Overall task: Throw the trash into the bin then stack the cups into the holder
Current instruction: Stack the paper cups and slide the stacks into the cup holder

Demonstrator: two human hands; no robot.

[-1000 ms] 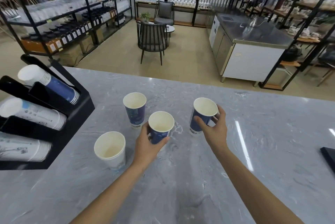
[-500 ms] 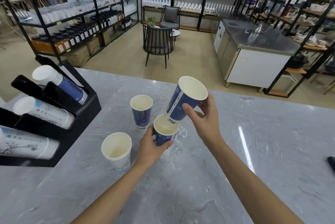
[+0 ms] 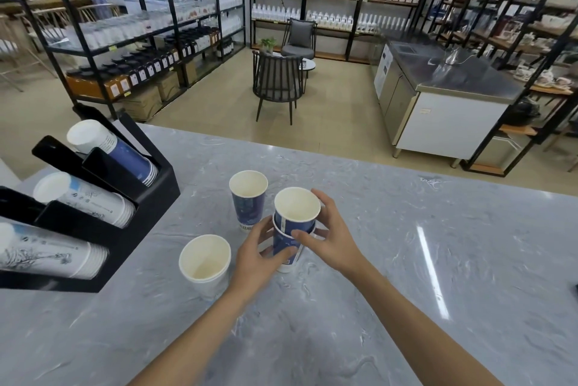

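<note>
Mid-counter (image 3: 406,260), both hands grip two nested blue cups (image 3: 292,229): left hand (image 3: 258,255) clasps the lower, right hand (image 3: 331,243) the upper. Two loose cups and the holder (image 3: 137,216) remain; no trash visible.

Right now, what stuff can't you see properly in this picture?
- Head view: the lower blue cup is mostly covered by the left hand, the right hand and the cup nested in it.
- The black cup holder is cut off by the left edge.
- The small print on the white cup stacks is too tiny to read.
- No trash bin is in view.
</note>
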